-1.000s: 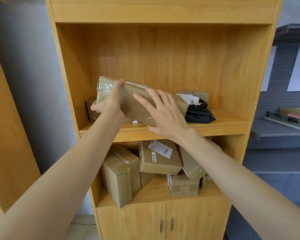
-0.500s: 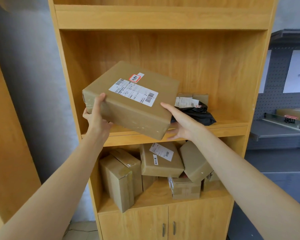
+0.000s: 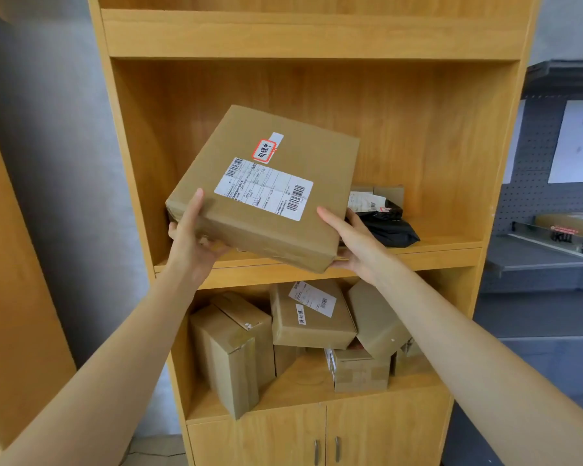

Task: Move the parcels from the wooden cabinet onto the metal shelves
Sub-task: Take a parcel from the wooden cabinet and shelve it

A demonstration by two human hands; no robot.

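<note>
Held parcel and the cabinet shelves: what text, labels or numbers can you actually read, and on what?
"处理中": red-bordered sticker on the held parcel.
Shipping label on that parcel: barcodes, print too small to read.
Label and vertical sticker on a lower-shelf box: unreadable.
Label on the black bag: blurred.
Print on the metal-shelf parcel: blurred.

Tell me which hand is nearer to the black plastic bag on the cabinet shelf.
The right hand. It holds the flat brown cardboard parcel at its right corner, just beside the black plastic bag; the left hand grips the far left corner.
</note>
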